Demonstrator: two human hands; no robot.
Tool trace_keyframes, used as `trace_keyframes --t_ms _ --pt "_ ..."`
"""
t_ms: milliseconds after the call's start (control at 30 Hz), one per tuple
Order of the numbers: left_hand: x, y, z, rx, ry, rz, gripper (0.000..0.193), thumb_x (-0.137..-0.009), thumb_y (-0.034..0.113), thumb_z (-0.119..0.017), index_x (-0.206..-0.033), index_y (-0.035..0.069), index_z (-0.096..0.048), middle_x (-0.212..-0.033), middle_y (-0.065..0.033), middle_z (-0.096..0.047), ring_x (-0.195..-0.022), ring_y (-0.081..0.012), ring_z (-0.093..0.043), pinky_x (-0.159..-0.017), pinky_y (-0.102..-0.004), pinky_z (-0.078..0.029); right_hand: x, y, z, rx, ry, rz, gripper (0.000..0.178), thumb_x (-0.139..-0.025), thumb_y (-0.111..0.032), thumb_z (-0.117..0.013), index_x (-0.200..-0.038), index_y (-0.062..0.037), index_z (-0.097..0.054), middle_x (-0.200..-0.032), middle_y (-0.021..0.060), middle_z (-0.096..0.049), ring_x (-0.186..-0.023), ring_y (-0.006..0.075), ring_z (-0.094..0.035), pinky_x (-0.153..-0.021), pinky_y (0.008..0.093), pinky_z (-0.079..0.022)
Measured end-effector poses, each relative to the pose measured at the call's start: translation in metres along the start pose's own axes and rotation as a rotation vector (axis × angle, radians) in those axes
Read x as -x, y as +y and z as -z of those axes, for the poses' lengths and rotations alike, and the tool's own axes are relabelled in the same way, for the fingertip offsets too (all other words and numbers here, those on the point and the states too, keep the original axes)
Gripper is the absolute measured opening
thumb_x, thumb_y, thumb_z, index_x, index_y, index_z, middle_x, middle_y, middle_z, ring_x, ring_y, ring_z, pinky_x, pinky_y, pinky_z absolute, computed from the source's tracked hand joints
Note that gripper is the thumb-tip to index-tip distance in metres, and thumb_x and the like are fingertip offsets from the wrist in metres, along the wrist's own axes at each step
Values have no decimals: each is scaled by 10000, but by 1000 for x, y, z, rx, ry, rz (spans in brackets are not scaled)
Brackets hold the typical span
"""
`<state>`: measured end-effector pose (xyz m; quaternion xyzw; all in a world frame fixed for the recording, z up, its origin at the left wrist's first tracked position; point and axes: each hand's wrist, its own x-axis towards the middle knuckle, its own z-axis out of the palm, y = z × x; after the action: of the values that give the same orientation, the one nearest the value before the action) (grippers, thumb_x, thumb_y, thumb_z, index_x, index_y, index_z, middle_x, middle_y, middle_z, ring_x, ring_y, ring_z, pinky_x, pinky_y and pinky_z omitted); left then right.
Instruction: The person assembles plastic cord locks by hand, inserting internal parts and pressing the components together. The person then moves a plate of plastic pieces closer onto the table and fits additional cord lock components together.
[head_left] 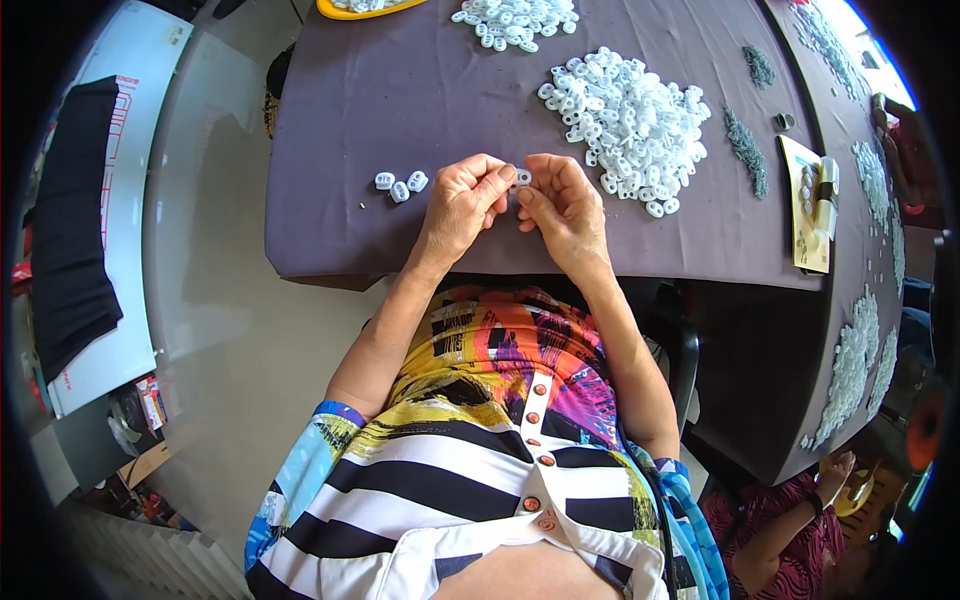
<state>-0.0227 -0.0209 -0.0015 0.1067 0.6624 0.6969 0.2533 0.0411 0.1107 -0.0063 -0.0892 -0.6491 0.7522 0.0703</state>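
- Lying between the left hand [466, 203] and right hand [566, 208], a white piece [523, 177] is pinched by both.
- A partly visible yellow tray [364, 15] holds white items [366, 4].

Red print on a white panel, dark lettering on a patterned top.
The white panel [137, 205] at the far left carries red printing along its long side: a small line of characters near the upper end, large outlined shapes below it, partly covered by the black cloth [75, 230], and a few small red letters near the bottom corner. A small dark mark, too small to read, sits in its upper right corner. The wearer's patterned top [480, 440] shows black, block-like lettering on its yellow patch, broken up by folds and only partly legible.
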Motion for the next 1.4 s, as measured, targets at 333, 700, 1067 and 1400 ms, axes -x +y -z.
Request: trace_keyframes --t_ms 333,700,1067,1400 --pt "0 -1 0 -26 5 -8 199 -889 205 -576 -793 36 -617 -571 33 -514 -453 -13 -414 -407 -165 -336 -1 5 -2 192 18 85 302 -818 3 -625 -1115 -6 -572 -782 -4 -530 -626 49 -517 -550 185 -471" --pt "2 4 1 -1 -42 55 225 -905 249 -557 -817 50 -617 -572 32 -513 -430 -3 -381 -376 -151 -263 -2 4 2 300 -13 271 279 -797 -12 -646 -1074 0 -611 -791 25 -516 -646 73 -555 -517 197 -487" --pt "4 0 -2 87 4 36 224 -896 223 -559 -779 40 -613 -562 31 -510 -429 -5 -386 -381 -160 -284 0 1 -2 371 -2 337 266 -811 -7 -620 -1076 6 -601 -826 51 -543 -628 98 -587 -540 211 -474" --pt "4 0 -5 121 35 47 203 -900 220 -564 -789 56 -608 -542 49 -480 -403 1 -350 -356 -155 -225 -1 3 -2 420 3 358 233 -812 11 -603 -1045 10 -589 -857 91 -568 -629 151 -621 -549 240 -495"
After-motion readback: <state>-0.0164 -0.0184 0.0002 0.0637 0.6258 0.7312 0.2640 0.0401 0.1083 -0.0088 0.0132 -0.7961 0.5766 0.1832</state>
